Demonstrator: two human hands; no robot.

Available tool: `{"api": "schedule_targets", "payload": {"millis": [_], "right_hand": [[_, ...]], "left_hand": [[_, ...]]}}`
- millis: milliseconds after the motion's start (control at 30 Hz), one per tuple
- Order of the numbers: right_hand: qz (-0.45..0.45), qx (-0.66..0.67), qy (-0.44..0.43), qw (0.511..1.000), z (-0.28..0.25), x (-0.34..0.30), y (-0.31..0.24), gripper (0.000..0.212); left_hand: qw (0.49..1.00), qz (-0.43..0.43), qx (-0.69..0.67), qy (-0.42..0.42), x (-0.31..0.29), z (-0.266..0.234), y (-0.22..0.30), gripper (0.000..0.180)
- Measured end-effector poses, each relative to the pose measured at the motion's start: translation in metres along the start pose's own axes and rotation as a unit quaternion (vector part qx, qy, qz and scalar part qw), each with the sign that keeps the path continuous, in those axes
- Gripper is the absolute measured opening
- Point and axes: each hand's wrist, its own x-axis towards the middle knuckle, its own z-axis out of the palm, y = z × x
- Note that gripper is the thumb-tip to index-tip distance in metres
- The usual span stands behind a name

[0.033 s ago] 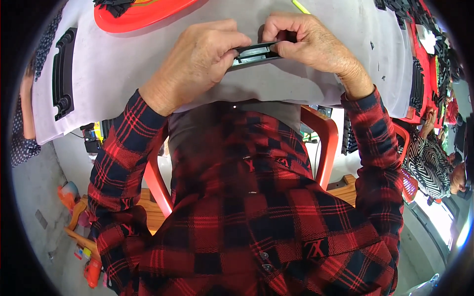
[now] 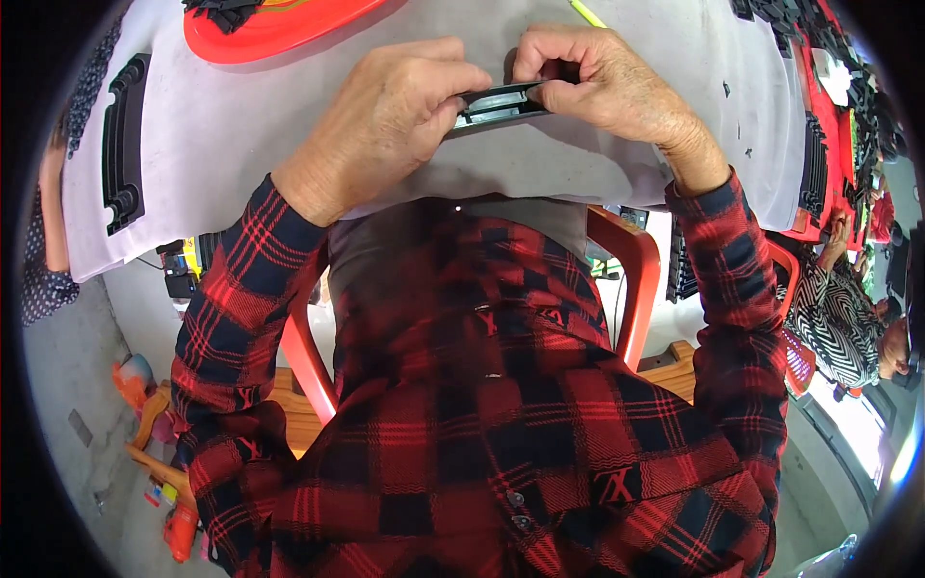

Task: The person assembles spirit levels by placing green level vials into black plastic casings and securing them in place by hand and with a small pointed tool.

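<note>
Between my two hands is a narrow black plastic part (image 2: 501, 118) with a long recess along its side, held just above the cloth-covered table (image 2: 251, 125). My left hand (image 2: 390, 111) pinches its left end between thumb and fingers. At the other end my right hand (image 2: 607, 87) is closed, with the thumb pressed against the recess and the fingers curled behind. The fingers hide both ends of the part, and what the right fingertips touch is partly covered.
A red plate (image 2: 279, 39) with black pieces stands at the far left. One long black part (image 2: 125, 144) lies near the left edge. A yellow-green stick (image 2: 586, 13) lies beyond my right hand. More black parts (image 2: 817, 164) are stacked at right, near another person (image 2: 838, 308).
</note>
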Motion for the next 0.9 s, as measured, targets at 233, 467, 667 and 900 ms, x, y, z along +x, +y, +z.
{"api": "schedule_targets", "payload": {"millis": [233,467,667,900], "right_hand": [[-0.004,-0.028,0.007,1.0,-0.0007,-0.0002,-0.0014,0.012],[-0.01,-0.009,0.01,1.0,0.0015,0.002,-0.0004,0.009],[-0.015,-0.064,0.009,0.998,0.0008,0.003,0.0022,0.009],[-0.018,-0.057,0.008,0.998,0.0016,0.0031,0.0012,0.01]], "left_hand": [[1.0,0.003,0.002,-0.001,0.0013,-0.0009,0.0007,0.025],[1.0,0.011,0.011,-0.004,0.0009,-0.0028,0.0012,0.025],[1.0,0.004,0.021,-0.012,0.0013,-0.0027,0.0023,0.025],[1.0,-0.001,0.019,-0.016,0.0012,-0.0034,0.003,0.025]]}}
